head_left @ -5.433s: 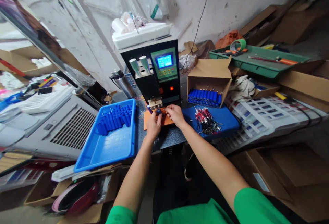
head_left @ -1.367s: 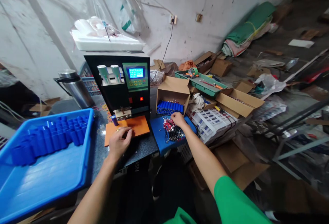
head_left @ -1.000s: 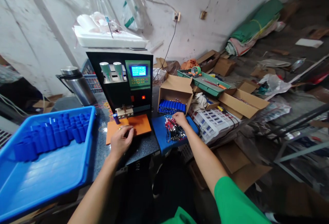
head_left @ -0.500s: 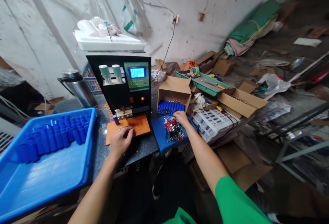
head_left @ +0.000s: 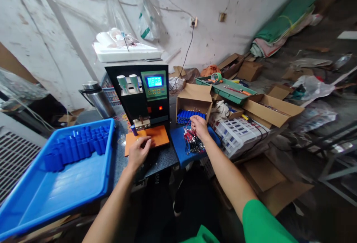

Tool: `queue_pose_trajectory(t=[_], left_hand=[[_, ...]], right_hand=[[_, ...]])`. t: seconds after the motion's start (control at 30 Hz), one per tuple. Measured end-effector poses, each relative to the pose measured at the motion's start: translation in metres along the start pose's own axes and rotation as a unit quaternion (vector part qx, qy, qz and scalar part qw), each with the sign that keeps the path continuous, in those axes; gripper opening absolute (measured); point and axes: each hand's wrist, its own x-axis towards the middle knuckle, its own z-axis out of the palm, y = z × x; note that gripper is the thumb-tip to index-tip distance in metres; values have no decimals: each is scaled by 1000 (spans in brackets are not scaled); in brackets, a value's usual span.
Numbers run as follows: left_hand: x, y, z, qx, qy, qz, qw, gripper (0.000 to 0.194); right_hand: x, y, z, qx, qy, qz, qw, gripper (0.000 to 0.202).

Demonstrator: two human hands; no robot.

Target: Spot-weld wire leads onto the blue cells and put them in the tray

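My left hand (head_left: 138, 152) rests at the near edge of an orange board (head_left: 160, 136), its fingers curled in; whatever they hold is hidden. Just beyond its knuckles a blue cylindrical cell (head_left: 134, 130) stands upright on the board, below the electrode part of a black spot welder (head_left: 157, 111). Above a blue surface (head_left: 178, 154), my right hand (head_left: 199, 128) is pinched over a heap of red and black wire leads (head_left: 192, 142). A thin red wire lead appears at its fingertips. Behind that hand, blue wrapped cells (head_left: 185, 116) lie in an open cardboard box (head_left: 195, 94).
A blue plastic tray (head_left: 69, 187) at left holds many blue cylinders (head_left: 75, 144). A steel jug (head_left: 97, 100) stands behind it. Right of the box are a green tool tray (head_left: 231, 93), a white plastic basket (head_left: 237, 133) and an open carton (head_left: 272, 111).
My right hand has lifted slightly off the wire heap, toward the cardboard box. My left hand stays on the board. The whole view has shifted a little as my head turned left.
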Motion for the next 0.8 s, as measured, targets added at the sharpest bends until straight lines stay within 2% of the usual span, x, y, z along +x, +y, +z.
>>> queue_pose_trajectory(t=[0.07,0.2,0.37,0.63,0.8], left_hand=[[0,-1,-1,-7,-3,-6,1000,34],[0,-1,-2,-18,-11,-25,999,36],[-6,14,3,-104,3,-85,991,43],[-34,65,20,-312,-33,-152,937,45],[-54,71,16,-397,-46,-232,887,49]], right_hand=[[-4,-1,9,-13,4,-5,1000,26],[-10,-1,17,15,1,44,999,26],[-22,-6,27,58,-70,96,991,29],[-61,-7,72,99,-156,109,977,31],[-85,4,90,74,-168,137,973,34]])
